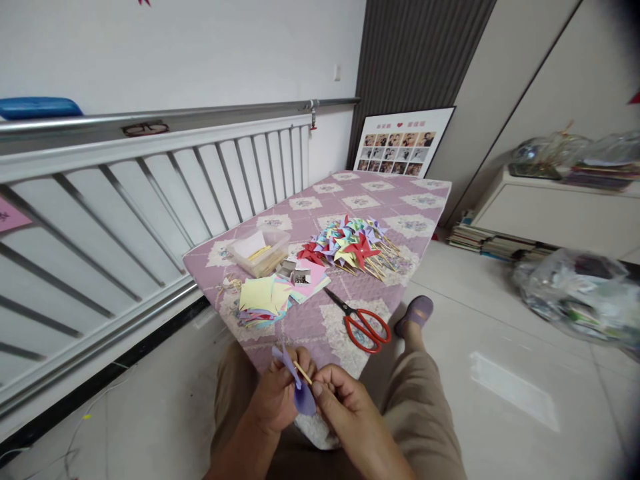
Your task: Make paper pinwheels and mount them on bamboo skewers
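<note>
My left hand [280,393] pinches a folded purple paper pinwheel [299,387] close to my lap. A thin wooden stick [303,373] crosses the paper, and my right hand [345,400] is closed around its lower end. Both hands hover just in front of the near corner of a low table with a purple patterned cloth [395,207]. Red-handled scissors [364,323] lie on the cloth just beyond my right hand.
On the table sit a stack of coloured paper squares [265,297], a clear plastic box [260,252] and a heap of finished pinwheels on sticks [353,247]. A white railing [150,200] runs along the left. Bags [575,293] and books lie on the floor at right.
</note>
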{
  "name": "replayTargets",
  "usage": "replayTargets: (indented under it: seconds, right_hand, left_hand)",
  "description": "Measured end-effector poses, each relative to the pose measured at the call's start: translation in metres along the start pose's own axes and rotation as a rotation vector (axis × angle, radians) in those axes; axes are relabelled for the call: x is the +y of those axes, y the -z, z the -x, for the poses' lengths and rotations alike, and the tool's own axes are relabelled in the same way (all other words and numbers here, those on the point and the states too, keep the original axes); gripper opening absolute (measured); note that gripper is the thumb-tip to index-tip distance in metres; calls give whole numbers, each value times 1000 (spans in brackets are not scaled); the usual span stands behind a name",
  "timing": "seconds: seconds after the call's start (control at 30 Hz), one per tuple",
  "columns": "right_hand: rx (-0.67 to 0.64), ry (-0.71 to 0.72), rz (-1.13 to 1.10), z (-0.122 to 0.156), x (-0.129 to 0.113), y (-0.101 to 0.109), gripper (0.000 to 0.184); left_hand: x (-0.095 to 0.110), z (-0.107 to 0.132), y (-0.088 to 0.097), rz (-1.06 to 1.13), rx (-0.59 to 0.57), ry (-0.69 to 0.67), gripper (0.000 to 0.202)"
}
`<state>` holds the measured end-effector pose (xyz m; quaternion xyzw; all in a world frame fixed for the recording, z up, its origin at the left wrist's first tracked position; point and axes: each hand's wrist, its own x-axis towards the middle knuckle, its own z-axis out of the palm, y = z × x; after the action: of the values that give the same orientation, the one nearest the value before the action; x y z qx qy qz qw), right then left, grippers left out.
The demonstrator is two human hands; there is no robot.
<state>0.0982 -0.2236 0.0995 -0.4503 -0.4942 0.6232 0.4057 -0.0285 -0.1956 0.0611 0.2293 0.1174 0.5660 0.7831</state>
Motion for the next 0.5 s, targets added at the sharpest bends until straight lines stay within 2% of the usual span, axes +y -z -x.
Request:
replayTargets:
  seconds: [0.5]
  right_hand:
    - [30,47,6,1,3,-1,33]
  left_hand:
    - [0,0,1,9,-3,-11,35]
